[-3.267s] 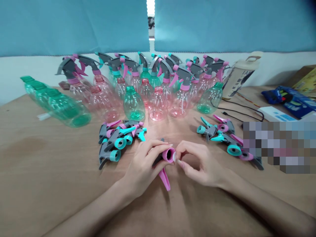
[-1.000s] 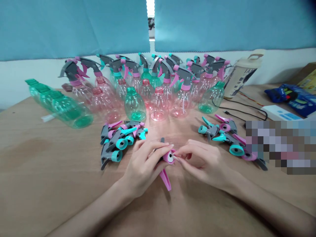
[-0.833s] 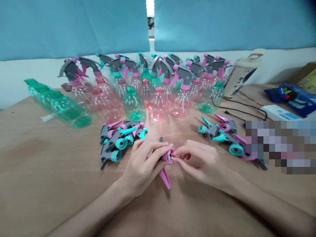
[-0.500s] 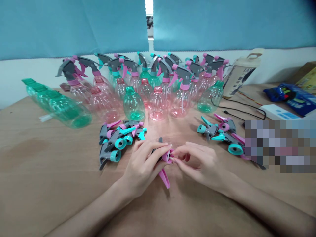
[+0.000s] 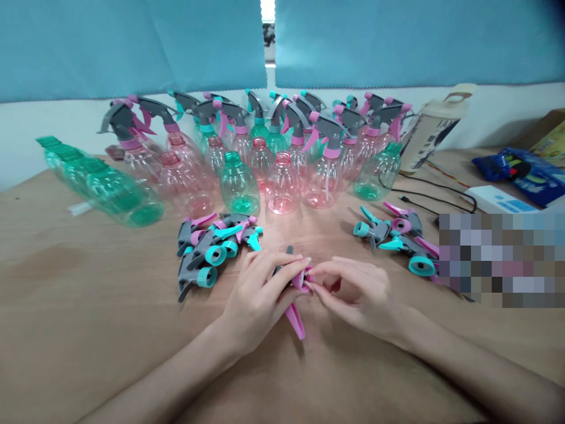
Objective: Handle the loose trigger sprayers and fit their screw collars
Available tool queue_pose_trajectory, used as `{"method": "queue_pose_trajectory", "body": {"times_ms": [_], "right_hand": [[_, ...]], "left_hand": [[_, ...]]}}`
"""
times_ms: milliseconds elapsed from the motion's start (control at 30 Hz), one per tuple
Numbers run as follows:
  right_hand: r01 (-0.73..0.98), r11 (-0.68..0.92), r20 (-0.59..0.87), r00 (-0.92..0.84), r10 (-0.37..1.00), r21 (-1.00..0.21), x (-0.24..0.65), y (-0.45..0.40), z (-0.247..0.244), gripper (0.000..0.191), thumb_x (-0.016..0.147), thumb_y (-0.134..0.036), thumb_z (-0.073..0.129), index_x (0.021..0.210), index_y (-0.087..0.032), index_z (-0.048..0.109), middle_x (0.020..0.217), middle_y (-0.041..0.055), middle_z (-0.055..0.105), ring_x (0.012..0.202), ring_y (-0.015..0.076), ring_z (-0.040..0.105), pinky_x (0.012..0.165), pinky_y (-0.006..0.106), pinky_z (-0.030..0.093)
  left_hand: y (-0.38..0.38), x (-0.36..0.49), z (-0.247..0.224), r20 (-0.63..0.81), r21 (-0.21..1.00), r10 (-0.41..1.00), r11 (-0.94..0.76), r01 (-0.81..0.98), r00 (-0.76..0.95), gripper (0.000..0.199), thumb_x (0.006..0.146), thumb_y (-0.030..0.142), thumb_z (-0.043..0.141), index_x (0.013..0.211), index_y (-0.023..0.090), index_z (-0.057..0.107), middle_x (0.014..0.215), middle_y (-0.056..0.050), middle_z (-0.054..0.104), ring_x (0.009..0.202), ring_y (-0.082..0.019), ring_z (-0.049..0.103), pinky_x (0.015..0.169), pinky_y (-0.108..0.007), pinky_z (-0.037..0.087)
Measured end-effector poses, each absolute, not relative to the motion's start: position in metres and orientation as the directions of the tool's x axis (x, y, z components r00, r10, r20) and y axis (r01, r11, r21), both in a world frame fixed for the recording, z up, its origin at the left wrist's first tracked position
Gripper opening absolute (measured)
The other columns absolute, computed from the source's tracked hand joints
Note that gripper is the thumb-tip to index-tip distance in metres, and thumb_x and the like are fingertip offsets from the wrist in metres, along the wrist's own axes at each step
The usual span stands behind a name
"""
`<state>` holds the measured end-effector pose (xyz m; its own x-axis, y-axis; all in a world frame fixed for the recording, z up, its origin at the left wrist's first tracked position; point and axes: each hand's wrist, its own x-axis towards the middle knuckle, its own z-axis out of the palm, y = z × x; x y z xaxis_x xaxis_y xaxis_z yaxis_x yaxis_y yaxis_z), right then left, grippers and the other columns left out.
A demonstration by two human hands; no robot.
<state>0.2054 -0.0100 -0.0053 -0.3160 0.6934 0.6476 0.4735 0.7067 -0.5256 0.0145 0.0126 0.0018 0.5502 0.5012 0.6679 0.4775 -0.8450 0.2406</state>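
My left hand is closed around a grey and pink spray trigger head, whose pink lever points down toward me and whose pink collar faces right. At the collar's opening, my right hand pinches with thumb and forefinger; whatever lies between those fingertips is too small and hidden to name. To the left lies a pile of loose trigger heads in grey, pink and turquoise. Another group of trigger heads lies to the right, beyond my right hand.
Behind my hands stand several pink and green spray bottles, among them an open green bottle and an open pink bottle. Green bottles are grouped at left. At right are a tall cup, black cable and blue packet.
Both hands stay at the trigger head in nearly the same pose. The right fingertips have shifted very slightly at the collar, and the whole view has moved a little.
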Motion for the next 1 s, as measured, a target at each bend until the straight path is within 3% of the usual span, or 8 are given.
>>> {"method": "queue_pose_trajectory", "body": {"times_ms": [267,700,1000], "right_hand": [[0.466,0.715,0.644,-0.335,0.688,-0.521,0.2014,-0.0119,-0.0021,0.011,0.085,-0.017,0.055,0.094,-0.018,0.059,0.062,-0.0023,0.059,0.053,0.0094,0.054,0.05,0.02,0.046],[0.602,0.629,0.586,-0.305,0.75,-0.492,0.206,-0.0118,-0.0047,0.014,0.085,-0.023,0.056,0.096,-0.018,0.063,0.059,-0.0029,0.061,0.046,0.008,0.052,0.049,0.02,0.041],[0.548,0.669,0.635,-0.29,0.716,-0.503,0.2007,-0.0129,-0.0038,0.014,0.086,-0.019,0.055,0.097,-0.017,0.063,0.063,-0.0021,0.065,0.048,0.0079,0.055,0.052,0.02,0.044]], "left_hand": [[0.0122,0.0159,0.0025,0.662,0.253,0.491,-0.858,0.447,0.566,0.021,0.087,0.016,0.056,0.108,0.018,0.055,0.1,-0.006,0.065,0.087,-0.017,0.06,0.077,-0.032,0.042],[0.0151,0.0125,0.0042,0.644,0.229,0.513,-0.837,0.497,0.567,0.022,0.087,0.02,0.058,0.109,0.021,0.055,0.099,-0.005,0.065,0.087,-0.018,0.061,0.077,-0.034,0.043],[0.0141,0.014,0.0011,0.636,0.286,0.559,-0.811,0.511,0.532,0.025,0.086,0.023,0.059,0.111,0.019,0.057,0.099,-0.006,0.063,0.091,-0.02,0.06,0.078,-0.035,0.05]]}}
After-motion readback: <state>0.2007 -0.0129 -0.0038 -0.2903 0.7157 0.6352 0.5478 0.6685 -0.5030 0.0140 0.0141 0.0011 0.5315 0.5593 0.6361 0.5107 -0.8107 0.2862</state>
